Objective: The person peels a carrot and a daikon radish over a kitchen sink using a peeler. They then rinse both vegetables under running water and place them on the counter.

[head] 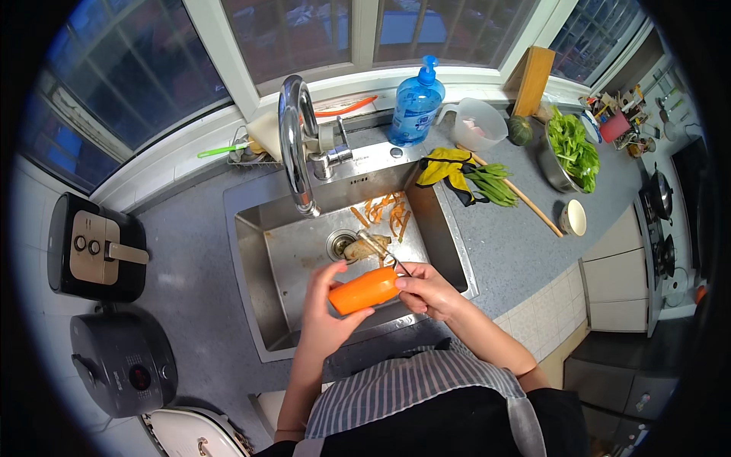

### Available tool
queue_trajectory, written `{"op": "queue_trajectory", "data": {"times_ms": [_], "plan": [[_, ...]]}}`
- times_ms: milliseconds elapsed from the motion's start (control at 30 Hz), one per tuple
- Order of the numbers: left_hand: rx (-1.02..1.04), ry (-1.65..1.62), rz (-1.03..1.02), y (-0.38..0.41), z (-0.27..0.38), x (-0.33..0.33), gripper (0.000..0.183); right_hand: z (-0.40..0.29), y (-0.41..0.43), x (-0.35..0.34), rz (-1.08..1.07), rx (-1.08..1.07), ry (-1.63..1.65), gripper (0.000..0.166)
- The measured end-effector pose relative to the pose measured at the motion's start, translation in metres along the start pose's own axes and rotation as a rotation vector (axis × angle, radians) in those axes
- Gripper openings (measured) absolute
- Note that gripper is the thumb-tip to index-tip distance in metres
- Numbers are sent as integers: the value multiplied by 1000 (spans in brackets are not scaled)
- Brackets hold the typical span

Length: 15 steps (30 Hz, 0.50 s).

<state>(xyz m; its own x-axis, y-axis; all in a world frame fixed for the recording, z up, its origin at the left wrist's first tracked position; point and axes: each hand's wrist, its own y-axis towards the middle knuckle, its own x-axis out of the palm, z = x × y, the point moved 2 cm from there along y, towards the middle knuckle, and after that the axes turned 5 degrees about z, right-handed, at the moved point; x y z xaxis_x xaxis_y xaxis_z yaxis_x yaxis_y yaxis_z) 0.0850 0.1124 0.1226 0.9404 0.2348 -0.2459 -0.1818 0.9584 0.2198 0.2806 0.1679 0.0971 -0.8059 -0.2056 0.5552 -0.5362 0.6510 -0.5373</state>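
Observation:
Over the stainless steel sink (297, 291), my left hand (328, 308) holds a peeled orange carrot (364, 291) by its left end and underside. My right hand (425, 291) is closed on a metal peeler (401, 267) at the carrot's right end. Part of the peeler is hidden by my fingers. Below them in the sink, beside the drain (342, 243), lies a pale brown root vegetable (365, 247). Orange peelings (394, 212) are scattered at the back right of the sink floor.
A chrome faucet (294, 154) arches over the sink. Right of it stand a blue soap bottle (414, 111) and a plastic measuring cup (481, 123). Yellow gloves (445, 165), green beans (495, 184), a wooden stick (534, 208), a bowl (573, 218) and leafy greens (571, 148) lie farther right.

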Motion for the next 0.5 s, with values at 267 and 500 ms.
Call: {"op": "queue_trajectory", "data": {"times_ms": [267,500], "plan": [[-295,-995,-57,-5,-18,15,61,-2,-2,18,-222,-91,32,46],[-68,-755,-102,3,-10,14,45,12,29,-41,207,-428,-830,16]]}}
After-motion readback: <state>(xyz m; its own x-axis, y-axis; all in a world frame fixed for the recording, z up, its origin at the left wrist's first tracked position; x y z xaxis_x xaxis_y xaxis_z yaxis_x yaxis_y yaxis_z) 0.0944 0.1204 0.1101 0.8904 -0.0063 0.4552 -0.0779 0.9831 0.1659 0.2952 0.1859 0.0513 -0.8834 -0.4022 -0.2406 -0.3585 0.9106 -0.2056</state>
